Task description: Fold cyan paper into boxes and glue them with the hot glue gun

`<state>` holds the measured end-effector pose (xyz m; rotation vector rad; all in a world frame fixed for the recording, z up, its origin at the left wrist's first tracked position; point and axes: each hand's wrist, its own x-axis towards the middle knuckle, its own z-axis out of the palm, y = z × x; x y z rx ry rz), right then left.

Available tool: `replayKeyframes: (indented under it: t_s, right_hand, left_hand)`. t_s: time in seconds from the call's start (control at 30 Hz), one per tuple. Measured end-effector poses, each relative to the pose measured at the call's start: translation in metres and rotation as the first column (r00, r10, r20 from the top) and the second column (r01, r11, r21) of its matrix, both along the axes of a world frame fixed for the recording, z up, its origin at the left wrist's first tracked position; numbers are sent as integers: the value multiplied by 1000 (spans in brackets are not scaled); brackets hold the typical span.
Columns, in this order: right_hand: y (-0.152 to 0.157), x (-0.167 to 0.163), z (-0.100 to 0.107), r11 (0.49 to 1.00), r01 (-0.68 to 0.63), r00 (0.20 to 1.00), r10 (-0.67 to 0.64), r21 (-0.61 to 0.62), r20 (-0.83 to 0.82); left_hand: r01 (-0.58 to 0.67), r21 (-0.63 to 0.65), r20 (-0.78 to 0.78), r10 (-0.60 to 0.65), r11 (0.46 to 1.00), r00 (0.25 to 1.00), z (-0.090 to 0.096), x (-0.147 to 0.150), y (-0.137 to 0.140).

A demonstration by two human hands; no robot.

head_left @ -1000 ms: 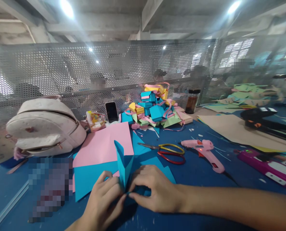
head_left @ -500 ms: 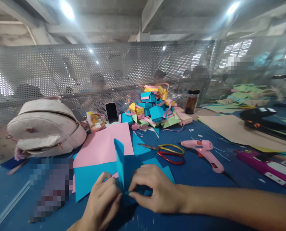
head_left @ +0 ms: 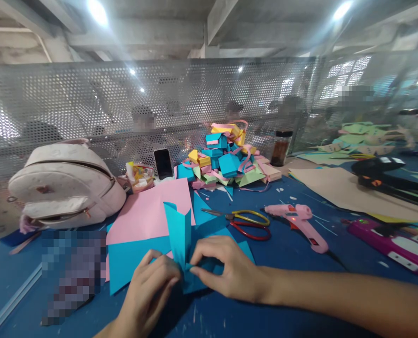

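Paper point(head_left: 179, 230), blue, stands half-folded on the near table point(head_left: 300, 300), pinched at its base by both hands, left point(head_left: 152, 293) and right point(head_left: 226, 272). Light, easily creased; best gripped along the fold.

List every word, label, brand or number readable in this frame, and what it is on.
No text can be read.
The blue paper pinched by the left hand and right hand is blank.
The pink glue gun, scissors, phone and backpack show no legible marks.
The bottle label is too blurred.
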<state>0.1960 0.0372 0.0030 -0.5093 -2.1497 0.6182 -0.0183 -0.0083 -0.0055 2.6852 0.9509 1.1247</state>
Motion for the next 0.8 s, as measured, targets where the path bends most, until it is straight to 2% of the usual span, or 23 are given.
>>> replayKeyframes:
  t_s: [0.13,0.27,0.57,0.67,0.8]
  right_hand:
    - [4,0,1,996,30,999,-32,-79,-20]
    - [9,0,1,988,38,998,-44,-147,-43]
    - [11,1,1,986,46,998,-52,-162,-31]
    - [11,1,2,985,50,998,-55,-166,-27]
    - [11,2,1,985,43,998,-49,-168,-31]
  left_hand:
    - [28,-20,31,-28,999,999,-3,-2,2]
    - [42,17,51,-43,999,998,-4,-1,3]
    - [16,24,-65,-14,1000,998,1,0,-3]
    - [52,68,-56,-48,996,997,-4,-2,1]
    - [89,46,-44,-87,995,995,-7,-3,2]
